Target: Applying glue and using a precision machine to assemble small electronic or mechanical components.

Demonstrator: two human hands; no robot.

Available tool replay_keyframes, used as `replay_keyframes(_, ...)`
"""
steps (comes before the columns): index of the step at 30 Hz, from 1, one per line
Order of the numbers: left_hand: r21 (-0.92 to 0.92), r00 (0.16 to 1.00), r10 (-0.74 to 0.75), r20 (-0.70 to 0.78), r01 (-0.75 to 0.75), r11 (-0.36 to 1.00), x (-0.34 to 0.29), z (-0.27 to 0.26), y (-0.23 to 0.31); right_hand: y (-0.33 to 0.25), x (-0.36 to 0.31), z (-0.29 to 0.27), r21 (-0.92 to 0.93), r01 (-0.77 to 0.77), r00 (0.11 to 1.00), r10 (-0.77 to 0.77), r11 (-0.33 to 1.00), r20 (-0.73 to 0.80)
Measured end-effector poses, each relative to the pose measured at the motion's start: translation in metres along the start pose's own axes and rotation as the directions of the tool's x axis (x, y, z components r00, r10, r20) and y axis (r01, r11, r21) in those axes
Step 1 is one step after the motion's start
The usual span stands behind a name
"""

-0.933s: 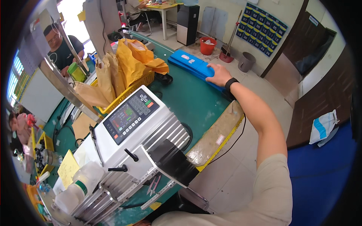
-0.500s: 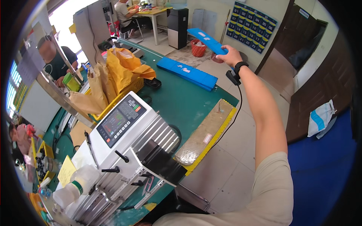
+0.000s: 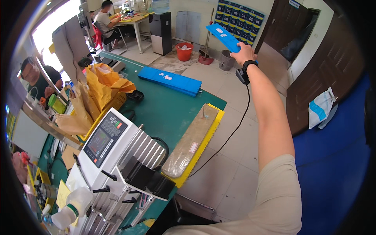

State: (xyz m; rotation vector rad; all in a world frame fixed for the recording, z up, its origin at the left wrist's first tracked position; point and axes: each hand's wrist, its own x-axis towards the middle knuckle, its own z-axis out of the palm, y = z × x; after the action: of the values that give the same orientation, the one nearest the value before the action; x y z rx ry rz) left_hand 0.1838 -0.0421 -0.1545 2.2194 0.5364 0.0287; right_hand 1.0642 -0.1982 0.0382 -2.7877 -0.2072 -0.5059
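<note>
My right hand (image 3: 245, 54), arm stretched forward, grips the near end of a long flat blue plastic strip-shaped tray (image 3: 224, 36) with small white labels. It holds the tray up in the air beyond the table's right edge, the far end tilted up. A similar blue tray (image 3: 170, 80), possibly a stack, lies on the green table (image 3: 150, 105). Nearer along the table edge, a long brown piece in clear wrap (image 3: 192, 137) rests on a yellow toothed-edge tray (image 3: 209, 135). A black band with a cabled device (image 3: 243, 74) is on my right wrist. My left hand is out of view.
A white machine with a control panel (image 3: 105, 137) stands on the table's near left. Behind it, a yellow basket (image 3: 117, 102) holds paper bags (image 3: 103, 84). On the floor are a red bucket (image 3: 184, 51) and a grey bin (image 3: 226, 60). People sit at the far left and far back.
My right hand has carried the blue tray further right, away from the table. The view has turned right, so the table and machine appear further left.
</note>
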Motion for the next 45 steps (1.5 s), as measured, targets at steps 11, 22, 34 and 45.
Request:
replay_keyframes(11,-0.038,0.999,-0.042,0.003,0.042,0.998,-0.006,0.014,-0.008,0.028,-0.001,-0.01,-0.037,-0.021,0.997,0.019,0.999,-0.075)
replay_keyframes(22,-0.07,0.996,-0.089,-0.012,0.088,0.994,0.002,-0.002,0.039,0.05,-0.01,-0.015,-0.001,-0.043,0.996,0.043,0.999,-0.072)
replay_keyframes(34,-0.08,0.997,-0.069,0.04,0.072,0.994,-0.037,0.024,0.024,0.152,-0.038,-0.072,-0.078,-0.154,0.979,0.142,0.985,-0.143)
replay_keyframes(45,-0.134,0.998,-0.055,0.014,0.056,0.989,-0.033,0.029,0.041,0.168,-0.041,-0.074,-0.107,-0.135,0.99,0.13,0.985,-0.05)
